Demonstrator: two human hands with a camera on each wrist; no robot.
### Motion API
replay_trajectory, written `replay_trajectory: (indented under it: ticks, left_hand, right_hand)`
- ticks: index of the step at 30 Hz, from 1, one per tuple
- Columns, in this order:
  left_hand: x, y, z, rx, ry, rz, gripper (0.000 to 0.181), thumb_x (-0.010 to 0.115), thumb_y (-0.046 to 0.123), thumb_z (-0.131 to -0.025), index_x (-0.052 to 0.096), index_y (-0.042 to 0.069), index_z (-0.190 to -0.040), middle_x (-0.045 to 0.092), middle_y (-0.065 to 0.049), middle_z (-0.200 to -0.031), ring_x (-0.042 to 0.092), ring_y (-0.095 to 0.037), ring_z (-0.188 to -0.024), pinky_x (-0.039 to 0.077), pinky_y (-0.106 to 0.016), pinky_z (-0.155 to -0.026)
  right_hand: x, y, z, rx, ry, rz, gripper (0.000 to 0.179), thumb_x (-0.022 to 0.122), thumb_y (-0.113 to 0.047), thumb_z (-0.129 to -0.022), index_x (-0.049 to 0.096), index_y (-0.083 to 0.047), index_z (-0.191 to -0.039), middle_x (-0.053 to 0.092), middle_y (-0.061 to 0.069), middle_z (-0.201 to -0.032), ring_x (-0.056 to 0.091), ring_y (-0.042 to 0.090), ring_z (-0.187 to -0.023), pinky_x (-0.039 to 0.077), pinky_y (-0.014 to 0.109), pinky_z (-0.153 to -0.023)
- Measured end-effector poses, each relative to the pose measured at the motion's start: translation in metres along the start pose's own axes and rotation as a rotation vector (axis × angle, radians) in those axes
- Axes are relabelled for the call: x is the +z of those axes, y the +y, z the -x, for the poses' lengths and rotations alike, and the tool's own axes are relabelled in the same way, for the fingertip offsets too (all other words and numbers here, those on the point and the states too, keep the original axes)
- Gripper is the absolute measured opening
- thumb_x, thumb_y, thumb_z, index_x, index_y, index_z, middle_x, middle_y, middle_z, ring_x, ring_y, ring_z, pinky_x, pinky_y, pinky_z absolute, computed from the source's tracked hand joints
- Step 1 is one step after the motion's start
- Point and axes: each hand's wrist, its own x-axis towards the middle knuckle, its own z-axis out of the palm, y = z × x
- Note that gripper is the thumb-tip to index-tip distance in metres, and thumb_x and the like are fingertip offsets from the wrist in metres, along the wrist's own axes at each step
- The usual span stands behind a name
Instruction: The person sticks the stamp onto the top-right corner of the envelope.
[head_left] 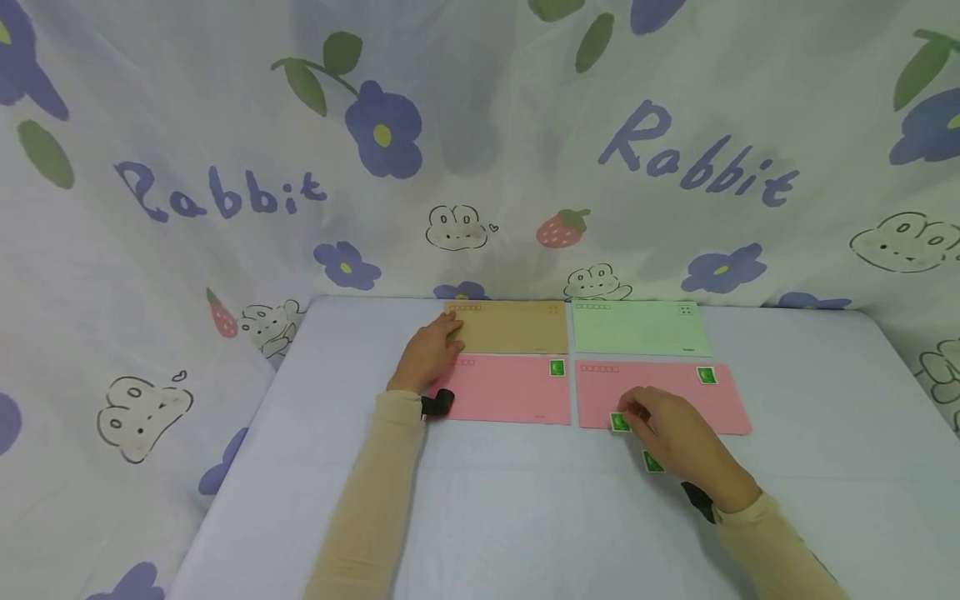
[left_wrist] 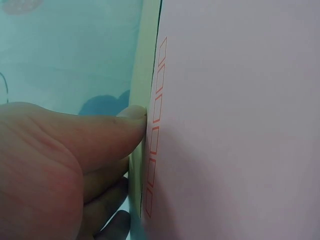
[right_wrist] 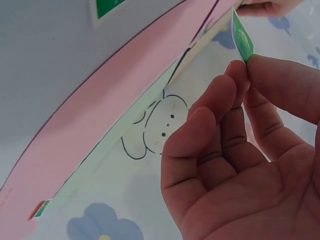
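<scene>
In the head view my right hand (head_left: 681, 433) pinches a green stamp (head_left: 619, 422) with a white border between thumb and fingertip, over the lower left part of the right pink envelope (head_left: 660, 375). The right wrist view shows the pinched stamp (right_wrist: 243, 39) standing up from the fingertips. Another green stamp (head_left: 653, 462) lies on the table below this hand. My left hand (head_left: 429, 354) rests at the left ends of the tan envelope (head_left: 510, 329) and the left pink envelope (head_left: 502, 392). Its thumb (left_wrist: 132, 114) touches the edge where these two meet.
A pale green envelope (head_left: 637, 329) lies at the back right, beside the tan one. Green stamps sit in the upper right corners of the left (head_left: 557, 367) and right pink envelopes. The white table (head_left: 525, 517) ends against a patterned cloth (head_left: 480, 125).
</scene>
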Motion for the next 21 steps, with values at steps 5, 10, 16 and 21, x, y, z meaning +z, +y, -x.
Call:
replay_trajectory:
  ticks: [5,10,16,21]
  left_hand:
    - [-0.002,0.002,0.002,0.007,0.008,0.01,0.049,0.058,0.019,-0.102,0.049,0.003,-0.148,0.034,-0.012,-0.16,0.028,-0.035,-0.148,0.024,-0.05,-0.12]
    - [-0.003,0.004,0.004,0.006,0.01,0.009,0.049,0.059,0.019,-0.102,0.049,0.003,-0.148,0.034,-0.011,-0.161,0.028,-0.034,-0.149,0.025,-0.049,-0.12]
    - [-0.002,0.003,0.004,0.007,0.004,0.0,0.05,0.059,0.021,-0.102,0.048,0.004,-0.149,0.034,-0.01,-0.161,0.028,-0.032,-0.149,0.024,-0.048,-0.121]
    - [-0.002,0.003,0.003,0.003,0.003,0.002,0.05,0.059,0.022,-0.102,0.048,0.004,-0.149,0.034,-0.01,-0.161,0.028,-0.032,-0.149,0.024,-0.048,-0.121]
  right_hand:
    - [0.0,-0.002,-0.004,-0.001,0.006,0.004,0.01,0.071,-0.002,-0.091,0.069,-0.011,-0.095,0.061,-0.007,-0.084,0.053,0.009,-0.074,0.052,0.027,-0.066]
    - [-0.001,-0.004,-0.008,0.018,0.015,0.013,0.009,0.071,-0.004,-0.091,0.069,-0.011,-0.096,0.064,-0.006,-0.086,0.054,0.01,-0.074,0.053,0.028,-0.066]
    - [-0.003,-0.005,-0.013,0.068,0.024,-0.006,0.008,0.07,-0.005,-0.092,0.069,-0.008,-0.1,0.065,-0.003,-0.086,0.055,0.012,-0.074,0.053,0.028,-0.066]
    - [-0.004,-0.004,-0.016,0.076,0.031,-0.019,0.008,0.069,-0.005,-0.093,0.069,-0.008,-0.101,0.065,-0.003,-0.086,0.055,0.013,-0.074,0.052,0.028,-0.066]
